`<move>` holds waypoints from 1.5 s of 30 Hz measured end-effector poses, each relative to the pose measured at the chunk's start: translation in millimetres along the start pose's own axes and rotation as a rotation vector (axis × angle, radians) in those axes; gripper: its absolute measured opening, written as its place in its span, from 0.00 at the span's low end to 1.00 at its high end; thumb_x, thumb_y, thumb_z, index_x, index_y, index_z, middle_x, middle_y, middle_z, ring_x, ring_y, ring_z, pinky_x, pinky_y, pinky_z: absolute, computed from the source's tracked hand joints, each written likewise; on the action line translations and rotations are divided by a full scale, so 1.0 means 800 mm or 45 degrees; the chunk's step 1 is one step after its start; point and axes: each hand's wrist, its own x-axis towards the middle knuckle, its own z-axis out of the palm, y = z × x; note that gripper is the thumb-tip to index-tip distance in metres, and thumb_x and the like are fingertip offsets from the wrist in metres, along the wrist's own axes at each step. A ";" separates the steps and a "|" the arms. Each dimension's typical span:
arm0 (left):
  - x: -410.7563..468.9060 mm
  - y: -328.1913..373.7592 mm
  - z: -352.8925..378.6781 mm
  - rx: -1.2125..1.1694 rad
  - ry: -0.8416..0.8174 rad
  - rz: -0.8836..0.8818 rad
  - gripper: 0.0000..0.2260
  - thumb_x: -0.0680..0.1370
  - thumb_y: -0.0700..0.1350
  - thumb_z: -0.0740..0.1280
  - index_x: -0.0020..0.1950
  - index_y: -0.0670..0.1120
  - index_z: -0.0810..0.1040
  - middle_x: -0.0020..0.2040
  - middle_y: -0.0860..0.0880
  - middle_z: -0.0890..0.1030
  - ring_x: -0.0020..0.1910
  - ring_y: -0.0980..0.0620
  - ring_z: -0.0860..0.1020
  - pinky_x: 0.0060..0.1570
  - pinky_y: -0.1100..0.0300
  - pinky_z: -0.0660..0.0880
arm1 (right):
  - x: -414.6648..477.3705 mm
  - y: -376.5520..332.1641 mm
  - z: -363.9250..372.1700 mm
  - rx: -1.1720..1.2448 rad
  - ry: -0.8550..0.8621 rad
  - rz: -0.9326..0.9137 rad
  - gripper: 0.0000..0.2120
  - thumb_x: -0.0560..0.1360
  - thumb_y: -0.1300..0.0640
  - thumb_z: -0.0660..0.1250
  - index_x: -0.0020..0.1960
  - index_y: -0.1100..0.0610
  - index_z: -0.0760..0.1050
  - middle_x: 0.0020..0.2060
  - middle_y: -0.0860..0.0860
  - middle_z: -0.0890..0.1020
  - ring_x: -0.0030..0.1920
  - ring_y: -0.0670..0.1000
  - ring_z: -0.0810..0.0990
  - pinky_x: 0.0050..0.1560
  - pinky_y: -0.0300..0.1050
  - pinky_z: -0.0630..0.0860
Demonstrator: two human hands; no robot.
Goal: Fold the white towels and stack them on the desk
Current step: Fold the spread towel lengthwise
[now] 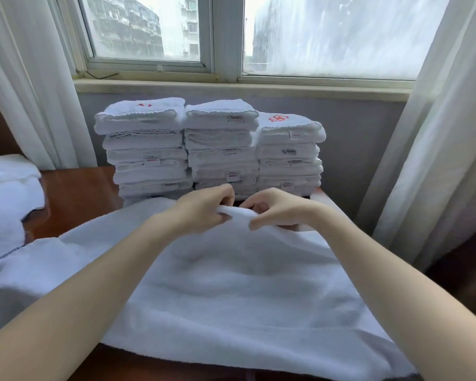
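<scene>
A white towel (245,284) lies spread over the near part of the desk (74,193), its near hem hanging at the desk's front edge; two bare forearms reach across it from either side. At the towel's far edge the hands meet, close together but apart. The left hand (201,210) has its grip curled and pinching a raised ridge of the cloth; the right hand (275,210) does the same just beside it, thumb under and fingers over the fold. The ridge stands lifted off the desk between them, and the rest of the towel lies flat and a little rumpled.

To the left, a loose pile (8,193) of white cloth sits at the desk's end, partly under the towel's corner.

Just beyond the hands, three stacks of folded white towels stand side by side and touching: the left stack (146,149), the middle stack (221,144) and the right stack (289,158), which is a little lower. Red emblems show on top of the left and right ones; small labels face forward.

Behind them are a grey wall, the sill (239,88) and a window (231,31) flanked by white curtains (25,78).
</scene>
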 end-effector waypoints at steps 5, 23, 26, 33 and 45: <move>-0.007 -0.003 -0.011 -0.084 0.007 -0.022 0.15 0.68 0.53 0.73 0.49 0.61 0.70 0.42 0.62 0.77 0.39 0.60 0.75 0.36 0.58 0.72 | -0.014 0.002 -0.014 -0.048 0.157 0.042 0.07 0.64 0.57 0.74 0.40 0.50 0.79 0.29 0.41 0.73 0.29 0.44 0.71 0.27 0.37 0.66; -0.002 -0.034 -0.028 0.390 0.173 -0.556 0.09 0.82 0.42 0.59 0.58 0.46 0.77 0.57 0.41 0.81 0.57 0.38 0.77 0.46 0.52 0.72 | -0.005 0.047 -0.049 0.023 0.968 0.319 0.06 0.77 0.59 0.60 0.51 0.56 0.74 0.44 0.54 0.83 0.43 0.58 0.85 0.49 0.55 0.81; -0.004 -0.044 -0.022 0.390 0.263 -0.520 0.10 0.82 0.43 0.59 0.61 0.44 0.75 0.57 0.38 0.78 0.56 0.35 0.77 0.48 0.47 0.74 | 0.003 0.052 -0.045 0.022 0.992 0.252 0.04 0.77 0.58 0.62 0.50 0.57 0.74 0.43 0.51 0.79 0.47 0.55 0.79 0.45 0.48 0.76; -0.009 -0.053 -0.025 0.385 0.450 -0.482 0.12 0.82 0.44 0.61 0.64 0.46 0.77 0.59 0.40 0.75 0.53 0.34 0.77 0.44 0.46 0.74 | 0.023 0.050 -0.048 -0.100 1.131 0.150 0.03 0.77 0.57 0.63 0.49 0.55 0.74 0.47 0.52 0.79 0.47 0.53 0.76 0.39 0.44 0.66; -0.063 -0.011 -0.007 0.389 0.464 0.001 0.07 0.75 0.45 0.67 0.45 0.49 0.85 0.35 0.49 0.82 0.39 0.44 0.78 0.35 0.56 0.72 | -0.031 0.074 -0.034 -0.461 1.127 0.344 0.12 0.76 0.59 0.57 0.48 0.54 0.79 0.55 0.53 0.73 0.47 0.59 0.76 0.43 0.48 0.72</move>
